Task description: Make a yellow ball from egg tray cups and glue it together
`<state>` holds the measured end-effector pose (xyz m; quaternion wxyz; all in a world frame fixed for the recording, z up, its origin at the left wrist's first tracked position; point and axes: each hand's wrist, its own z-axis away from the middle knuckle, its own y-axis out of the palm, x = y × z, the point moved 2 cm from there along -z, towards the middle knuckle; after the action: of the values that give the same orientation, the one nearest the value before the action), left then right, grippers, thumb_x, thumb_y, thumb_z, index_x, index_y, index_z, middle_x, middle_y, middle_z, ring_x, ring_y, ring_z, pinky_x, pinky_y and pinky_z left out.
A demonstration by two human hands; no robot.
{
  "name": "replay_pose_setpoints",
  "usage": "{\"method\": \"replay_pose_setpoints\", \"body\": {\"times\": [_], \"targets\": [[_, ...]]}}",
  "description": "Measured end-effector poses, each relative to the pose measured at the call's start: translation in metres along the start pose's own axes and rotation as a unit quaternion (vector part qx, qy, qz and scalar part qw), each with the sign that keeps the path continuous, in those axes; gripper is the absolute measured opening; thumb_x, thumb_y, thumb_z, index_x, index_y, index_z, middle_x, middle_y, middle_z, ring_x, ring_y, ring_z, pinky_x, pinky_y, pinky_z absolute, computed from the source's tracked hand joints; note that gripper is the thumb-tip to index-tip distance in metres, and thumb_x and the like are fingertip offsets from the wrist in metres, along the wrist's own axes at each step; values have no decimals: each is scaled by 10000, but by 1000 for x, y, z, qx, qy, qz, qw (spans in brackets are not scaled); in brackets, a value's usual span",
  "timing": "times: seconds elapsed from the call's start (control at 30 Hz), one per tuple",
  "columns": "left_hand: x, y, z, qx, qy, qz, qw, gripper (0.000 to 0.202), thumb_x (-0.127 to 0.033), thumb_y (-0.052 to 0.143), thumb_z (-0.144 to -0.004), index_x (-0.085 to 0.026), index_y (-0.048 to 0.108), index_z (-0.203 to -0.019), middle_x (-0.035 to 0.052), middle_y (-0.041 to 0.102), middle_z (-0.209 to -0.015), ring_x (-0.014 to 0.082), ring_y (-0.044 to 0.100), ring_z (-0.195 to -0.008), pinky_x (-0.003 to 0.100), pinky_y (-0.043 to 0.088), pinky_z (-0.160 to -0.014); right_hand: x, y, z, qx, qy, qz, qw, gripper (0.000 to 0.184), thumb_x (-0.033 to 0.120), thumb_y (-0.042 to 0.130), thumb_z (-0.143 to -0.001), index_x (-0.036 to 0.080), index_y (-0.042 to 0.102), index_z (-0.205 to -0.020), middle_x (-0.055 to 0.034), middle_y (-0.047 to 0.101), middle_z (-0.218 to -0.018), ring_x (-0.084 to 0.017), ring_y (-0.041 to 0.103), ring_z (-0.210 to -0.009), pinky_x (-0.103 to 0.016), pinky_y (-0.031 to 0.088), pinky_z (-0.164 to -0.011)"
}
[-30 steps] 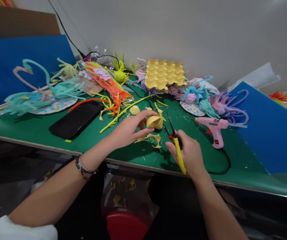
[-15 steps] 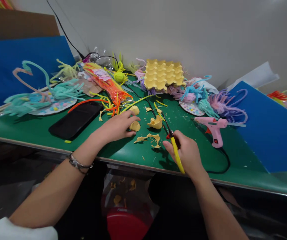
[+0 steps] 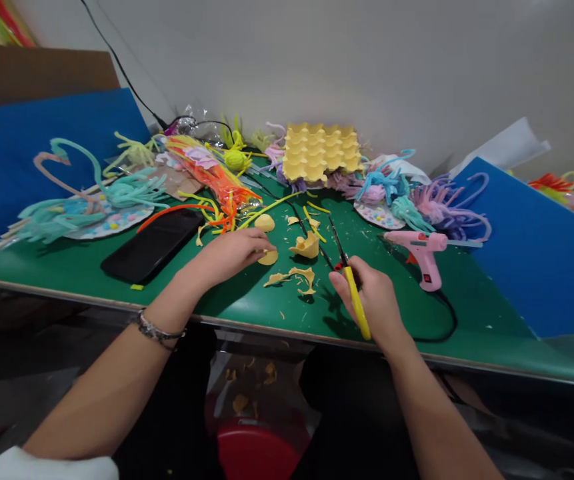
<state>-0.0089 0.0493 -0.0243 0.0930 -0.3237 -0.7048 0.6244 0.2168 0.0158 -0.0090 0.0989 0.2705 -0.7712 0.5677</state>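
Observation:
My left hand (image 3: 239,255) is at the left of the cut pieces, its fingers drawn together at the edge of a small yellow egg-carton cup (image 3: 269,258). A second cup (image 3: 265,223) lies just beyond the fingers. My right hand (image 3: 374,297) grips yellow-handled scissors (image 3: 357,303), their dark blades pointing away over the green table. Between my hands lie a larger, ragged carton piece (image 3: 306,246) and curled trimmings (image 3: 303,277).
A pink glue gun (image 3: 424,253) lies on the right, its cord trailing. A black phone (image 3: 151,247) is on the left. Behind are the yellow egg carton (image 3: 321,152), orange pipe cleaners (image 3: 227,183) and decorated plates. Blue boards (image 3: 541,253) flank the table; a red stool (image 3: 264,450) stands below.
My left hand's fingers have drawn from spread to close together at the near cup. My right hand still holds the scissors, with the blades slightly more apart from the black cord. The view has shifted slightly.

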Motion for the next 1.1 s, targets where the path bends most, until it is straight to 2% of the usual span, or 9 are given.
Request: {"method": "replay_pose_setpoints", "body": {"times": [0.2,0.47,0.53,0.63,0.7,0.77,0.87,1.0,1.1], "targets": [[-14,-7,-5,28,-36,-58,997,242,-147,403,-825,-186,604,-955,56,613,-1016,183,610,-897,258,466,-690,0,-2,0,-17,-6,-3,1000,441,646,339,-738,239,296,-573,46,336,-444,-109,276,-418,-222,219,-433],[-7,-9,-19,62,-32,-118,991,233,-161,418,-819,-179,599,-965,72,585,-1021,177,608,-843,242,443,-618,-5,-3,3,-26,9,-24,999,453,650,372,-728,236,281,-566,46,341,-457,-105,261,-433,-226,194,-445],[-13,-12,-25,42,-30,-136,989,294,-134,363,-832,-170,583,-1023,95,555,-1116,186,600,-880,258,450,-632,-7,-3,2,-32,8,-30,999,447,641,384,-729,236,289,-565,48,343,-456,-103,263,-432,-226,195,-445],[-31,-13,-37,-6,-4,-138,990,319,-178,347,-863,-157,540,-1117,100,529,-1189,201,556,-1015,291,459,-758,-9,-4,0,-32,9,-44,998,434,618,402,-730,236,287,-560,53,333,-452,-100,247,-431,-228,198,-445],[-43,-9,-46,-10,8,-132,991,326,-320,427,-857,-145,552,-1102,92,581,-1093,215,552,-1005,310,455,-795,-9,-5,0,-31,15,-56,998,425,601,421,-723,236,281,-556,58,323,-450,-98,232,-435,-230,195,-443],[-48,-1,-54,7,12,-146,989,321,-366,530,-799,-130,601,-1005,92,616,-973,235,560,-942,323,462,-756,-9,-7,0,-37,21,-79,996,419,584,437,-714,235,277,-546,63,309,-445,-94,230,-434,-231,192,-439],[-49,9,-64,7,18,-160,987,166,-266,580,-766,-126,638,-833,98,618,-934,240,548,-917,327,457,-743,-9,-6,2,-50,34,-168,984,404,547,452,-722,232,286,-531,73,294,-432,-85,263,-420,-224,211,-428],[-55,9,-61,-42,21,-168,985,158,-182,512,-807,-144,614,-921,129,545,-1129,262,489,-1038,364,445,-793,-13,1,3,-71,60,-276,957,375,523,494,-729,226,343,-559,83,317,-435,-78,321,-412,-215,266,-420],[-70,1,-49,-118,62,-200,971,152,-150,485,-822,-181,604,-911,134,494,-1209,274,469,-1085,373,451,-778,-15,6,0,-94,76,-309,943,372,560,484,-726,228,357,-614,85,343,-471,-75,340,-399,-217,284,-399]]}}
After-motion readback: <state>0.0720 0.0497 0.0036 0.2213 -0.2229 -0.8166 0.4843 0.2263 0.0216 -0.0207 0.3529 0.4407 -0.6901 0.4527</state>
